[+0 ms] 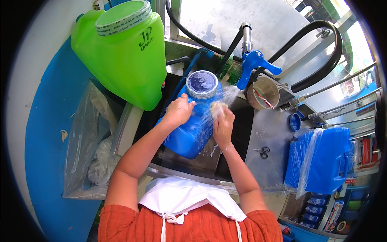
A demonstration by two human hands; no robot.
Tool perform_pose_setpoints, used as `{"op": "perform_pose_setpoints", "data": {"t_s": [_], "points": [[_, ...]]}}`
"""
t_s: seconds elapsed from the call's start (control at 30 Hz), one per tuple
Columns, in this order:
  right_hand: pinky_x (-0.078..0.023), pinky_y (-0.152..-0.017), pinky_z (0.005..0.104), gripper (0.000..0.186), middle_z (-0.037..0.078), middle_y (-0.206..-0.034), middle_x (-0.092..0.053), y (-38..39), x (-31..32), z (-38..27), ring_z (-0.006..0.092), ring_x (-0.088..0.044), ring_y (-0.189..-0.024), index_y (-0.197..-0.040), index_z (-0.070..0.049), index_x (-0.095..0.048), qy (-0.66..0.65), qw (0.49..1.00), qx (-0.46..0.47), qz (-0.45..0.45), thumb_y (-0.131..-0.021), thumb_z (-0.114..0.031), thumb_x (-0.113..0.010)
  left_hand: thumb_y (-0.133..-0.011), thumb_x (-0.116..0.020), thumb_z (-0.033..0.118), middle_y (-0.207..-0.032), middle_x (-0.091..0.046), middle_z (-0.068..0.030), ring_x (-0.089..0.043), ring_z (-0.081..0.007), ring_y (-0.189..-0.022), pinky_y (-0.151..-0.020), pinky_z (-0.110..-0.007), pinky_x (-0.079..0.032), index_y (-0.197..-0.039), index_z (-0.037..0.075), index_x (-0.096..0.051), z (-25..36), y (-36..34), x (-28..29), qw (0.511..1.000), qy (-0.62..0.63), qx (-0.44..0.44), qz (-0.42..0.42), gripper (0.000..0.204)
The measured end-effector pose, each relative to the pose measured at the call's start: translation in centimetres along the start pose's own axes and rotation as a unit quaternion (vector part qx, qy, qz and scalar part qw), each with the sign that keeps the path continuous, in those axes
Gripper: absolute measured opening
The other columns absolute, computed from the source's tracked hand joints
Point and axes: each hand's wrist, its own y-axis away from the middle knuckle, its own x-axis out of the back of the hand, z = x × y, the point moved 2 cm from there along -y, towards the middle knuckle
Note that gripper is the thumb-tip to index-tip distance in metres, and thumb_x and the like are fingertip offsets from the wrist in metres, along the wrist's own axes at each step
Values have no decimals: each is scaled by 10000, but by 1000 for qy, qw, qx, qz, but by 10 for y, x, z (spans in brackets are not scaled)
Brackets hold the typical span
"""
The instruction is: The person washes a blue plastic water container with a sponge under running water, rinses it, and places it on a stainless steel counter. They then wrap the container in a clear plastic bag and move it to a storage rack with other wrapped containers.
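Your blue jug (pixel 181 139) is in the sink (pixel 157 159), capped end toward the tap (pixel 253 69); whether its base rests on the sink floor I cannot tell. Your left hand (pixel 180 111) is curled on the jug's upper left, apparently around its handle. Your right hand (pixel 223 128) is closed on a pale sponge (pixel 219 108), pressed to the jug's right shoulder, right under the spray (pixel 231 94).

Wet plastic is slick: if your left grip loosens while you push with the sponge, the jug could twist or slide. The sponge, being soaked, could slip from your fingers too. Spray striking the shoulder could splash onto your apron (pixel 181 191) or the bench (pixel 256 175).

Just right of the tap sits a cup (pixel 263 93); a swing of the jug that way might knock it. The green jug (pixel 129 68) at the sink's left is close enough to be bumped as well. Farther right, scissors (pixel 263 152) lie on the bench near the wrapped jug (pixel 318 161); reaching there blindly risks a nick.
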Motion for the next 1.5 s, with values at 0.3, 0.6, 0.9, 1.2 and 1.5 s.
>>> {"op": "perform_pose_setpoints", "data": {"t_s": [0.3,0.6,0.9,1.2,1.5], "points": [[-416,-876,506,144,173,-1030,-569,-59,-38,23,376,-542,-998,-961,-107,-703,1,999,-36,33,-821,-137,-683,-964,-520,310,-853,-653,-315,-652,-483,-830,-762,-535,-527,-1016,-68,-502,4,-1,-4,1000,9,-8,29,382],[-448,-821,454,151,108,-965,-602,-134,2,-5,320,-559,-993,-918,-162,-745,67,994,64,-59,-783,-190,-682,-924,-574,324,-825,-664,-271,-661,-435,-815,-723,-533,-527,-1007,-46,-518,24,19,-1,995,-14,-87,-36,384],[-499,-871,421,193,80,-947,-645,-127,11,16,327,-594,-1002,-897,-70,-667,131,942,278,-136,-719,-144,-654,-920,-589,375,-869,-660,-267,-643,-440,-861,-755,-524,-510,-1024,-43,-531,37,21,-8,986,-20,-153,-64,435],[-502,-699,453,219,136,-709,-648,-131,13,59,335,-635,-759,-629,-62,-601,111,973,121,-159,-791,-210,-594,-922,-587,410,-897,-661,-271,-640,-445,-860,-756,-524,-503,-994,-18,-576,36,30,-8,987,-9,-130,-89,434],[-139,-1192,394,667,245,-1581,-160,40,-47,-25,380,-162,-1468,-1522,15,-168,-158,980,-9,-120,-969,-183,-484,-963,-524,350,-960,-648,-319,-635,-474,-912,-821,-535,-501,-994,-61,-569,-37,-16,9,997,22,34,63,415]]}}
